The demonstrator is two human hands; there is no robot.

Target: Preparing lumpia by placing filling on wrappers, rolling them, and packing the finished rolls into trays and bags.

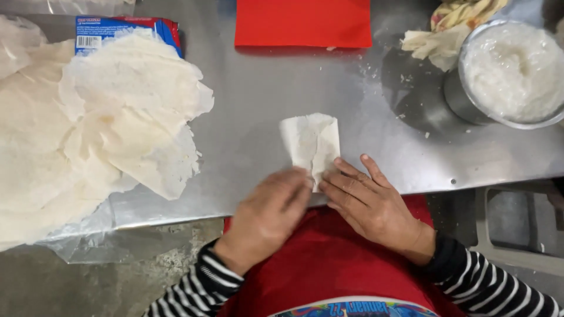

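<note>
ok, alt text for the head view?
Both hands, left hand and right hand, press the near end of a folded pastry wrapper on a steel table. Loose wrapper sheets lie left; a metal bowl of white filling stands right.

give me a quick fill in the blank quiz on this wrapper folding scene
1. Both hands, the left hand and the right hand, press on the near end of a folded ____ wrapper.
2. The metal bowl at the right holds a ____ filling.
3. The loose stack of wrappers lies to the person's ____.
4. The flat sheet at the far edge of the steel table is ____.

Missing words: white; white; left; red
</note>
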